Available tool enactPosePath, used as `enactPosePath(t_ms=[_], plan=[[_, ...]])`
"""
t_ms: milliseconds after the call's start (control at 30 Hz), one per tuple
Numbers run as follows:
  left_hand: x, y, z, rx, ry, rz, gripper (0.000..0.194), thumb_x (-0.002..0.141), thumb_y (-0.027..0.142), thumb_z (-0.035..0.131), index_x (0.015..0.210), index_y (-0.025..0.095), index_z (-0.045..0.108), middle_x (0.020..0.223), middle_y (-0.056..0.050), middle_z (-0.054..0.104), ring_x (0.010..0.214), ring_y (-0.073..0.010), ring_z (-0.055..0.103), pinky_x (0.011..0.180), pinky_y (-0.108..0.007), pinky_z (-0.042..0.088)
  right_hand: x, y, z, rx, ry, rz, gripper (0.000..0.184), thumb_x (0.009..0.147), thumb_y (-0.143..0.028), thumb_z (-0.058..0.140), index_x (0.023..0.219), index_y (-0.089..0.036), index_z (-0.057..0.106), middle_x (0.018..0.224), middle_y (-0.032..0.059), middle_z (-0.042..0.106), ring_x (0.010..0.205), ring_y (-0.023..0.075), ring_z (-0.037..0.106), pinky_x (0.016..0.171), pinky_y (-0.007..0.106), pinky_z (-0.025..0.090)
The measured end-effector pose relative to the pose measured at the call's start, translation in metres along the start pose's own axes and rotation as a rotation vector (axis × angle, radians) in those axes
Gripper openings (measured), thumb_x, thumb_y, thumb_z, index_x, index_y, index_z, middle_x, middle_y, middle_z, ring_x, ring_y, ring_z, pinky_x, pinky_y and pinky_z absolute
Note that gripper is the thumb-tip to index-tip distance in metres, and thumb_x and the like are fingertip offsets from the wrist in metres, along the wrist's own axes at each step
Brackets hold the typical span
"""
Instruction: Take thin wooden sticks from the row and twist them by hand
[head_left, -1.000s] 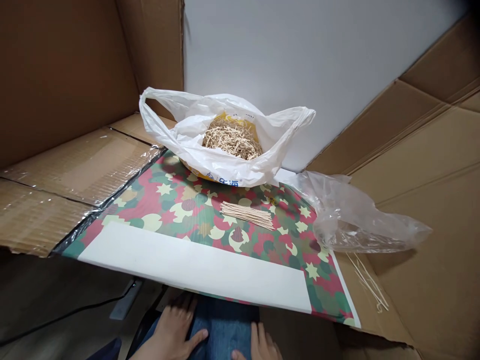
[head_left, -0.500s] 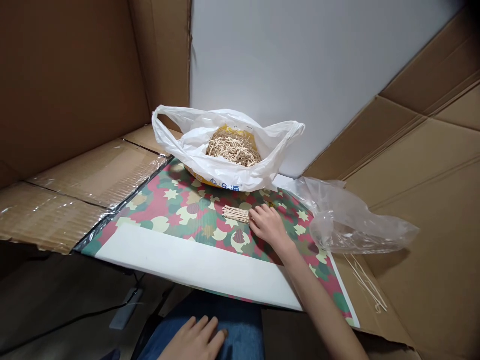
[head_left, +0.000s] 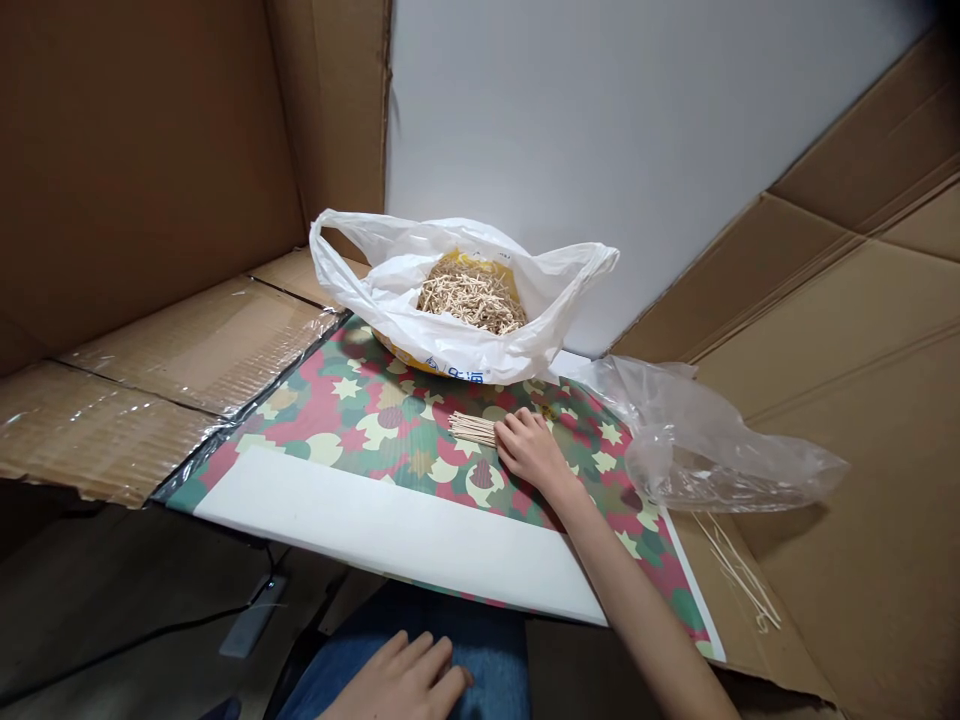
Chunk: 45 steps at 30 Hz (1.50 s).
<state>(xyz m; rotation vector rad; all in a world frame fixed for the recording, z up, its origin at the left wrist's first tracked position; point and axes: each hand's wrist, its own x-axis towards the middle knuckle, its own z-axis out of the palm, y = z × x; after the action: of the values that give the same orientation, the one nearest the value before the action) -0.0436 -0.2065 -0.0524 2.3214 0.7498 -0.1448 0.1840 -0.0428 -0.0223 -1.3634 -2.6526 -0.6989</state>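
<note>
A small bundle of thin pale wooden sticks (head_left: 472, 429) lies on the camouflage-patterned sheet (head_left: 330, 400). The fingers of my right hand (head_left: 531, 448) curl over its right end and hide that part. The free ends of the sticks point left. My left hand (head_left: 409, 680) lies on my jeans-covered thigh (head_left: 495, 650) below the table edge, holding nothing, its fingers apart and slightly bent.
Behind the bundle stands a white plastic bag (head_left: 360, 280) full of short pale sticks or twists (head_left: 476, 297). A crumpled clear plastic bag (head_left: 720, 450) is at the right. Several long thin sticks (head_left: 739, 570) lie on cardboard (head_left: 840, 420). A white strip (head_left: 375, 520) runs along the front.
My right hand has shifted very slightly left along the bundle. The whole view has moved a little; my left hand stays on the thigh.
</note>
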Motion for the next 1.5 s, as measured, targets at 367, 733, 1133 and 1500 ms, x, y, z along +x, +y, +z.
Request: enactPosePath(t_ms=[367,733,1133,1500], plan=[[-0.017,-0.008,-0.026,-0.28,0.351,0.207,0.029,0.083,0.04,0.05,0.104,0.023,0.057,0.091,-0.005,0.06,0.083,-0.0178,0.056,0.079,-0.027,0.044,-0.007,0.008,-0.007,0.018,0.168,0.013,0.011,0.085,-0.019,0.046,0.077,-0.016,0.054,0.076,0.0051,0.057,0.081,0.0206,0.045,0.07,0.031,0.029],[0.044,-0.033,-0.138,-0.669,0.711,0.105,0.022,0.083,0.032,0.051,0.076,0.015,0.063,0.074,-0.003,0.059,0.072,-0.0162,0.054,0.065,-0.024,0.04,-0.039,-0.007,-0.054,0.112,0.488,-0.084,0.012,0.079,-0.008,0.051,0.081,-0.019,0.054,0.072,0.0026,0.061,0.078,0.0183,0.052,0.069,0.03,0.036],[0.063,-0.022,-0.101,-1.254,0.555,0.301,0.026,0.076,0.029,0.062,0.098,0.015,0.062,0.078,-0.003,0.052,0.071,-0.0127,0.048,0.062,-0.021,0.039,-0.047,-0.049,-0.067,0.855,0.383,0.237,0.013,0.08,-0.01,0.046,0.073,-0.02,0.048,0.066,0.0007,0.055,0.066,0.0157,0.045,0.063,0.03,0.037],[0.071,-0.026,-0.089,-1.482,0.62,0.298,0.012,0.074,0.027,0.066,0.076,0.015,0.067,0.077,-0.003,0.055,0.073,-0.0125,0.049,0.067,-0.022,0.038,-0.046,-0.074,-0.06,1.27,0.273,0.435,0.009,0.081,-0.019,0.049,0.072,-0.021,0.051,0.068,-0.0004,0.055,0.069,0.0158,0.048,0.066,0.03,0.038]])
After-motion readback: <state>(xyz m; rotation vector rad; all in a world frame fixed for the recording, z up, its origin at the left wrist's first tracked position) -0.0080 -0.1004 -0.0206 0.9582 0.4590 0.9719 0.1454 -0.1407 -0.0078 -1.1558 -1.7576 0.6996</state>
